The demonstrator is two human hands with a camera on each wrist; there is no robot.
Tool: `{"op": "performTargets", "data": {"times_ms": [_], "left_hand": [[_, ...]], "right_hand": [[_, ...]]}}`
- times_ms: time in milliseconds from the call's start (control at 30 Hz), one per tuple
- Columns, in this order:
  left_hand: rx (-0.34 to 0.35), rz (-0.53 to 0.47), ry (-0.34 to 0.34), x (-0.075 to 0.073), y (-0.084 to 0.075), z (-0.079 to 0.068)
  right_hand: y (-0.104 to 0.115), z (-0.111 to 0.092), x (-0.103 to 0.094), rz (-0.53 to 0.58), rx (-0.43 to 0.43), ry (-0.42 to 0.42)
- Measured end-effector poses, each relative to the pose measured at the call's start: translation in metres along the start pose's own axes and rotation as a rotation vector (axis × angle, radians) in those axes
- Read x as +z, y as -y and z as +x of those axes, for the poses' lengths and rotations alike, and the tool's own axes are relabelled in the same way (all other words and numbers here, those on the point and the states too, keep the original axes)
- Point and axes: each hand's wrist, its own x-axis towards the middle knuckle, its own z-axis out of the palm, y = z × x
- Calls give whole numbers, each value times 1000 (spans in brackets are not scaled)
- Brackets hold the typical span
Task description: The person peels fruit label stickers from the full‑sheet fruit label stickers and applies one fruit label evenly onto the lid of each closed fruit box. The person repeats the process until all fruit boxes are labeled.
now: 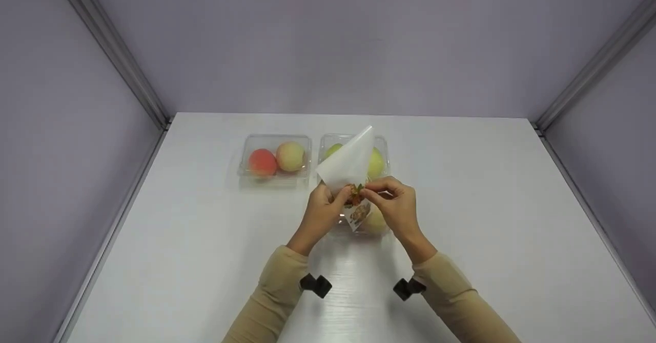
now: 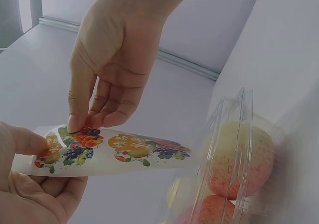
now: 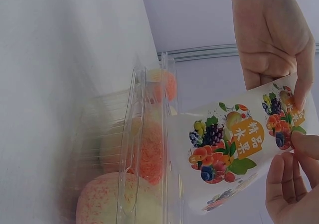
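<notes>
A white sheet of fruit stickers (image 1: 348,166), printed with colourful fruit and orange labels, is held up over a transparent clamshell box. My left hand (image 1: 322,204) grips the sheet near its middle, thumb on the printed face and fingers behind. My right hand (image 1: 398,203) pinches the edge of one printed sticker (image 2: 82,137) between thumb and index finger, close to the left thumb. Under the sheet, the near clamshell box (image 3: 127,149) holds pink-and-yellow peaches (image 3: 107,199). Whether the sticker has lifted from its backing is hard to tell.
Behind the sheet stands another clamshell box (image 1: 384,145) with yellow-green fruit (image 1: 375,163). To its left, a third box (image 1: 251,143) holds a red fruit (image 1: 262,162) and a pale peach (image 1: 290,156). Grey-lilac walls (image 1: 328,40) surround the white table (image 1: 179,230).
</notes>
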Motion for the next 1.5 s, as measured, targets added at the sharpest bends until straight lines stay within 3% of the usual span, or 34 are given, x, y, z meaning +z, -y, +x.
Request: {"op": "performTargets", "data": {"times_ms": [433,633,1000,1500], "left_hand": [[-17,-12,-31,-1,-1,-1],[-64,-10,-107,-2,-2,1],[-21,34,-155,2,-1,2],[-79,43,-224,2,-2,4]], "right_hand": [[-1,-3,1,8,21,41],[0,-4,2,-41,-7,51],[2,-4,3,-53,75,70],[1,-7,5,-93,16,111]]}}
